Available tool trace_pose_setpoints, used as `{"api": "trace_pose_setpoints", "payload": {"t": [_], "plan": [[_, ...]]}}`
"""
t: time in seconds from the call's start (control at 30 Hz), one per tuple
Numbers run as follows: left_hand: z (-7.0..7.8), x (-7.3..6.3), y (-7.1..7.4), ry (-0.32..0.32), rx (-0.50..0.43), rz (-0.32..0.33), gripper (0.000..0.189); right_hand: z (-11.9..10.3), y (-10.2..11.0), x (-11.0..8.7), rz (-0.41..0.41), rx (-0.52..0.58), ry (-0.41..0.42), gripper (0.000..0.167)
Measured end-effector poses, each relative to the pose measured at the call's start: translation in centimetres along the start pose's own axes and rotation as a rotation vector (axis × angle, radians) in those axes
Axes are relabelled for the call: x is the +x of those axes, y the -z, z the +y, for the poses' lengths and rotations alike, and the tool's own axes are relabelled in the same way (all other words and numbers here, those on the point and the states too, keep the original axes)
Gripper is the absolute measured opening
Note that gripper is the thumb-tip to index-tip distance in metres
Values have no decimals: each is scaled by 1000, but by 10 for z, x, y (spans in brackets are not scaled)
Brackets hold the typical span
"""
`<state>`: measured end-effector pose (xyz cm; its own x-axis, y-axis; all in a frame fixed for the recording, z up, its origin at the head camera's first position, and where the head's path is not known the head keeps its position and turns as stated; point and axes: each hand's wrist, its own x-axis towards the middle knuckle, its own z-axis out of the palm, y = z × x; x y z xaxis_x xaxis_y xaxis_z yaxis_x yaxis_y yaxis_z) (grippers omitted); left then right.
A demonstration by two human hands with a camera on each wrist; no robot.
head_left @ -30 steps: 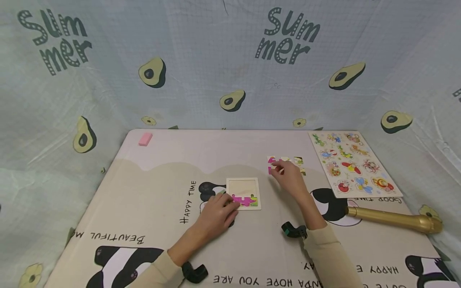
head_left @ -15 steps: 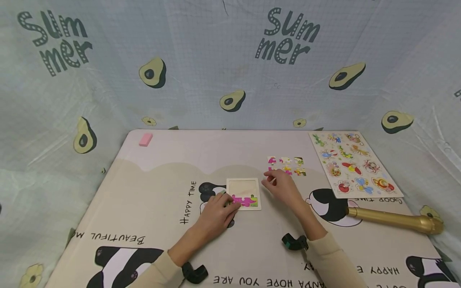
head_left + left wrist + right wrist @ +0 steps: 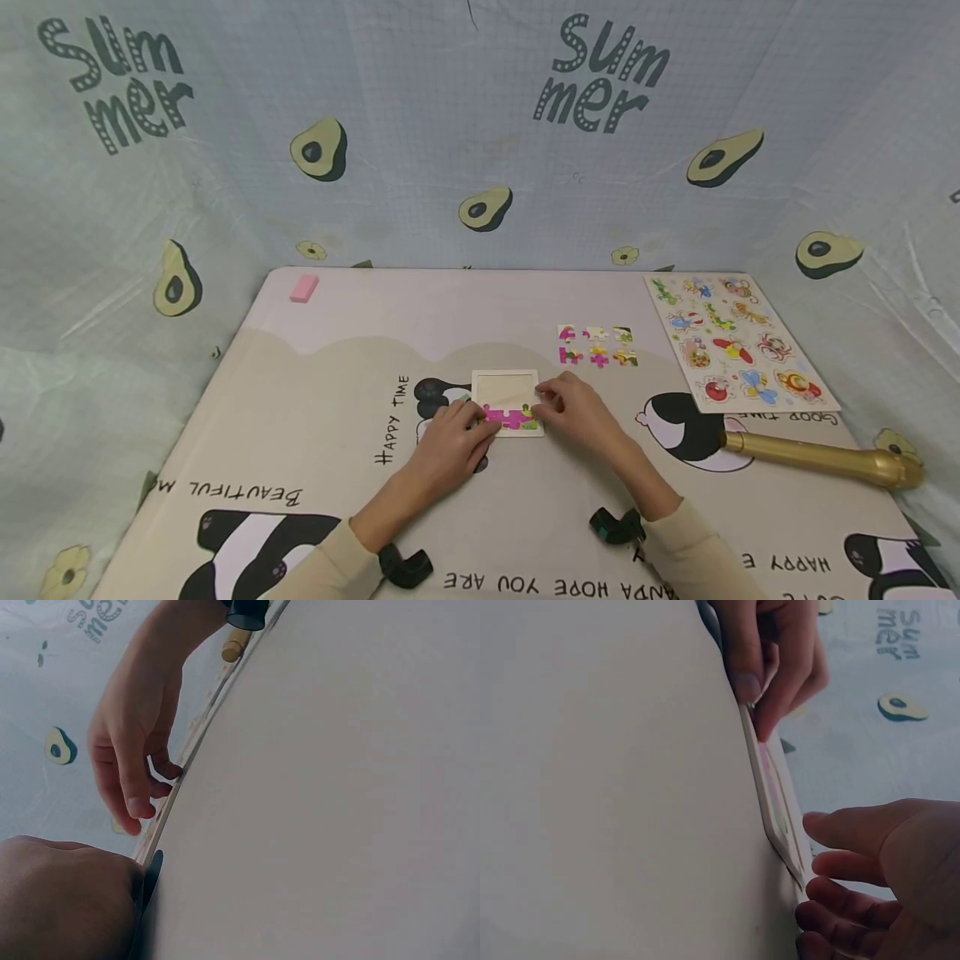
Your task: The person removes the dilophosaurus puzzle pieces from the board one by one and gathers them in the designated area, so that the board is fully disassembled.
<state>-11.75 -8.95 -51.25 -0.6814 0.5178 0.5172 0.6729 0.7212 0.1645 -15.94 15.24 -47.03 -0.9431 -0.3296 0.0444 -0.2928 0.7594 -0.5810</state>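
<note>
A square, light wooden puzzle tray lies flat on the table. Along its near side sits a row of joined pink and green puzzle pieces. My left hand holds the tray's near left corner; the right wrist view has its thumb at the outer edge and a finger over the rim. Beside the tray's right rim is my right hand, fingers loosely bent, fingertips close to the edge, nothing in them. Farther back, loose puzzle pieces are laid out in two rows of three.
A board with animal pictures lies at the back right. Below it, a gold-coloured tube points toward the right edge. A pink block is at the back left. Patterned cloth hangs behind the table.
My right hand has come from over the loose pieces, near and left, to the tray's right rim. The loose pieces are uncovered now. My left hand keeps its place.
</note>
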Motion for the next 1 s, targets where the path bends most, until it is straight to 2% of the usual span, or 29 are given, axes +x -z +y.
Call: {"api": "trace_pose_setpoints", "payload": {"t": [0.27, 0.4, 0.73, 1.0], "plan": [[0, 0, 1, 5, 0, -28, 17, -2, -8, -6, -30, -38, 19, 29], [0, 1, 1, 2, 0, -21, 16, -4, -7, -7, -43, -40, 29, 25], [1, 1, 2, 15, 5, -40, 17, -8, -9, -5, -86, -28, -22, 24], [2, 1, 1, 14, 2, -25, 15, -7, -11, -5, -98, -11, -38, 26]]}}
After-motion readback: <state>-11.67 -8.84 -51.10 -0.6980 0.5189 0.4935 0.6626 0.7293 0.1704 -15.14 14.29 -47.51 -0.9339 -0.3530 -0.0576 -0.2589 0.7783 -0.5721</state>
